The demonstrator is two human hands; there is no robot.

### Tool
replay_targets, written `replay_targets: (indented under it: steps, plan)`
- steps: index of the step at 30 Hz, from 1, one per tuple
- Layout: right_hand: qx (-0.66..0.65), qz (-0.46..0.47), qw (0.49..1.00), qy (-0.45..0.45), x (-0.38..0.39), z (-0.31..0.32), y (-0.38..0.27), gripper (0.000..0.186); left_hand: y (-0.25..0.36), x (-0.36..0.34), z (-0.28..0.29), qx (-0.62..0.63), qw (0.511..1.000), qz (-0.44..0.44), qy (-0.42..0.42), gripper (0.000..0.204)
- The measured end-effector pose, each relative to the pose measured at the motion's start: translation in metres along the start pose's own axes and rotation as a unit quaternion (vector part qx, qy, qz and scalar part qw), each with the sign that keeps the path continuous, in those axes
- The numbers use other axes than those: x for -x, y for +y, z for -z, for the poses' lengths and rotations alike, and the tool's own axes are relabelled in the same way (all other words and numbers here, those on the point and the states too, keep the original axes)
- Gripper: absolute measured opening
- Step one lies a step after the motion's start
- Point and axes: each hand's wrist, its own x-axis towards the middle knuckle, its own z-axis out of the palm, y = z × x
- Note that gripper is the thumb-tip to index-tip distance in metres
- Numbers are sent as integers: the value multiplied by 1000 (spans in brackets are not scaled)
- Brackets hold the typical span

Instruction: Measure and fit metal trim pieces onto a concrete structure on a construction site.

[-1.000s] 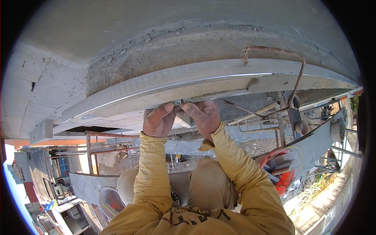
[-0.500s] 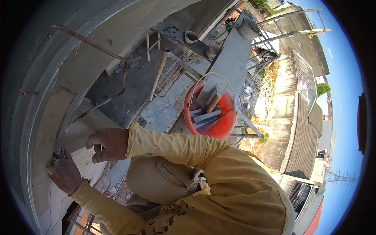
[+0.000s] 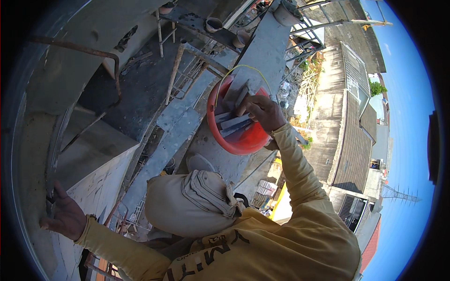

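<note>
At the lower left, my left hand is open, its fingers stretched toward the grey plastered wall edge. A small dark piece shows by its fingertips; whether the hand touches it I cannot tell. My right hand reaches into a red-orange bucket with a thin yellow handle. Its fingers are closed around the grip of a plastering float, mostly hidden by the hand. Beside the float, a grey flat-sided bar and other long pieces lie in the bucket.
A rusty bent metal bar juts out at the upper left. Grey scaffold planks run away from me, with a dark tub and small pots farther off. A metal frame stands left of the bucket.
My right hand has left the wall edge beside my left hand and gone right into the bucket, onto the float. My left hand stays by the wall. The view has shifted slightly.
</note>
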Motion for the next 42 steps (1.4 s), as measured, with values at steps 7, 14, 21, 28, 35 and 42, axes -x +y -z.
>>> replay_targets:
  steps: [7,14,21,28,35,42]
  plan:
    - [302,-37,950,76,-12,45,130,26,-5,3,-18,-27,999,-11,21,82]
    - [613,6,789,-48,-22,15,125,17,8,-2,-4,29,999,-10,31,87]
    - [482,217,848,19,-50,80,289,14,-33,11,-6,55,998,-21,7,86]
    - [354,149,922,-43,-58,-14,204,17,-18,10,9,97,995,-25,-15,83]
    - [251,73,962,-80,11,-38,157,18,-29,11,4,111,993,-26,-27,77]
    - [-15,64,997,37,20,-45,122,25,-31,21,-4,77,995,17,58,80]
